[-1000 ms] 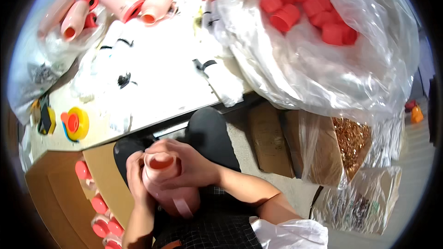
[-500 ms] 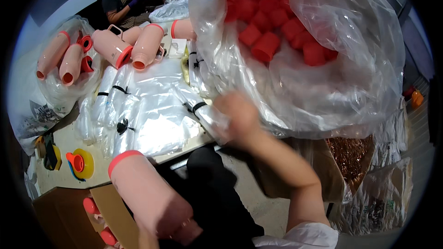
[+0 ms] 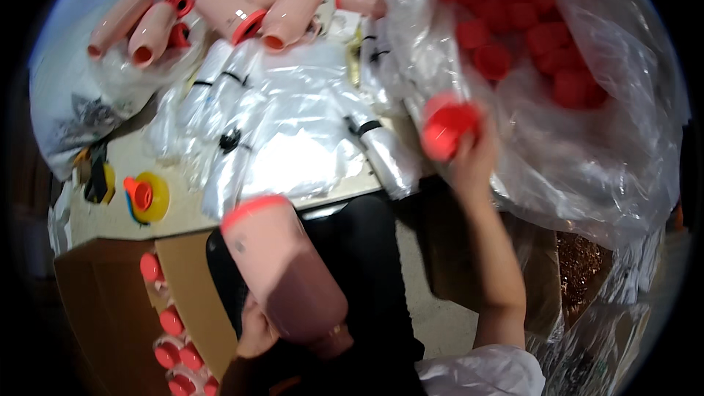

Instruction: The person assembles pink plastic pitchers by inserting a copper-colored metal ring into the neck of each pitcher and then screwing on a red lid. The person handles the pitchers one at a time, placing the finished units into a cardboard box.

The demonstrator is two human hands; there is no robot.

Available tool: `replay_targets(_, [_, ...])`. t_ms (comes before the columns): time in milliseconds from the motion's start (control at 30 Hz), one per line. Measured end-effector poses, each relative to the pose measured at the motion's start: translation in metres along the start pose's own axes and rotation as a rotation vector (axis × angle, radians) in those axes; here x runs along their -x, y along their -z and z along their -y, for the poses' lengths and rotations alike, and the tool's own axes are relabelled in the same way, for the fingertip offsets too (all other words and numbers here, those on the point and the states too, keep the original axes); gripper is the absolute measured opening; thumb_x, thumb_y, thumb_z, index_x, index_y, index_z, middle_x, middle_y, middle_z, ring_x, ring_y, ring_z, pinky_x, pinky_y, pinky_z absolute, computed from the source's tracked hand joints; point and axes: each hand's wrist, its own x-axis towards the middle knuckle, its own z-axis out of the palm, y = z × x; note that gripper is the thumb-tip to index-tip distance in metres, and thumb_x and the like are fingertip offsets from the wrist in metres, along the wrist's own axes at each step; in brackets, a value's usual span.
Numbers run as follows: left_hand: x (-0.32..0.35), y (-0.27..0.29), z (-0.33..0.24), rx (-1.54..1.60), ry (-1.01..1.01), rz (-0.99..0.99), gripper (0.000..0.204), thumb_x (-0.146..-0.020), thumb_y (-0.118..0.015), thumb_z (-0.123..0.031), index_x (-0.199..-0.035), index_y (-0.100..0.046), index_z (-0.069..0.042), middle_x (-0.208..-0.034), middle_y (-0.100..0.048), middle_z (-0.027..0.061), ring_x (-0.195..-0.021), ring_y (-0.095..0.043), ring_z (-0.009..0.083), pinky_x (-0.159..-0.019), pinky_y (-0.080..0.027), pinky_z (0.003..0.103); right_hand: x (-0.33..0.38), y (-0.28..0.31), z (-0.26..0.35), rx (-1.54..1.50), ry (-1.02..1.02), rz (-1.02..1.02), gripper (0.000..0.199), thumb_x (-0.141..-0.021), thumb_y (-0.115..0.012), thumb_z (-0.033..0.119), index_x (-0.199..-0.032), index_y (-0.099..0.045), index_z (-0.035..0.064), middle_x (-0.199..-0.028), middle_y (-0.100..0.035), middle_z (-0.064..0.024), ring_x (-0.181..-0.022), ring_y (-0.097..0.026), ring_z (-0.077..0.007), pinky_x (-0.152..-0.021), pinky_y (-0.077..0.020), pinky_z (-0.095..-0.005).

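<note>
Nearest, the left hand (image 3: pixel 258 331) grips the base of a pink plastic bottle with a red rim (image 3: pixel 282 264), before the desk's (image 3: pixel 110 209) near edge. The right hand (image 3: pixel 469 158) clasps a red plastic cap (image 3: pixel 446 128) beside the clear plastic bag of red caps (image 3: pixel 579 139). Along the far edge lie similar pink bottles (image 3: pixel 242 7).

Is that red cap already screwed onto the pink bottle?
No, the right hand holds the red cap up by the plastic bag, apart from the pink bottle.
</note>
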Motion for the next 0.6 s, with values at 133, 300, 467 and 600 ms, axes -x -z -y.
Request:
replay_targets(133, [-0.001,-0.013,-0.048,-0.047,-0.263,-0.063,0.042,-0.101,-0.043,-0.003,-0.144,-0.042,-0.001,-0.12,-0.064,0.015,-0.093,-0.066,0.0206,-0.074,-0.058,0.032,0.215,-0.052,0.011,-0.851,-0.724,1.074,0.056,-0.085,-0.059,-0.003,-0.14,-0.055,0.0063,-0.133,-0.064,-0.0143,-0.121,-0.062,-0.0232,-0.104,-0.0486,-0.0373])
replay_targets(300, [0.017,0.037,-0.07,-0.615,-0.293,0.133,0.042,-0.094,-0.043,0.003,-0.135,-0.048,-0.005,-0.087,-0.061,0.0039,-0.053,-0.048,0.0072,-0.048,-0.04,0.022,0.284,-0.075,0.032,-0.651,-0.883,1.492,0.042,-0.1,-0.06,0.017,-0.137,-0.055,-0.0008,-0.12,-0.069,-0.0127,-0.106,-0.067,-0.0212,-0.091,-0.055,-0.0348])
replay_targets(467, [0.028,-0.003,-0.041,-1.11,-0.515,0.358,0.049,-0.094,-0.039,0.005,-0.142,-0.047,-0.004,-0.126,-0.065,0.0173,-0.101,-0.07,0.0252,-0.081,-0.056,0.034,0.179,-0.028,0.006,-1.048,-0.884,0.857,0.058,-0.106,-0.045,0.043,-0.143,-0.048,-0.001,-0.125,-0.065,-0.0114,-0.109,-0.066,-0.0189,-0.091,-0.0559,-0.0333])
replay_targets(600, [-0.013,-0.017,-0.042,-0.985,-0.411,0.555,0.03,-0.101,-0.052,-0.011,-0.127,-0.062,-0.001,-0.109,-0.069,0.0156,-0.099,-0.069,0.0209,-0.083,-0.055,0.032,0.144,-0.018,0.023,-0.687,-0.459,1.052,0.066,-0.09,-0.073,0.02,-0.147,-0.046,0.0015,-0.14,-0.056,-0.0127,-0.131,-0.051,-0.0214,-0.111,-0.038,-0.0334])
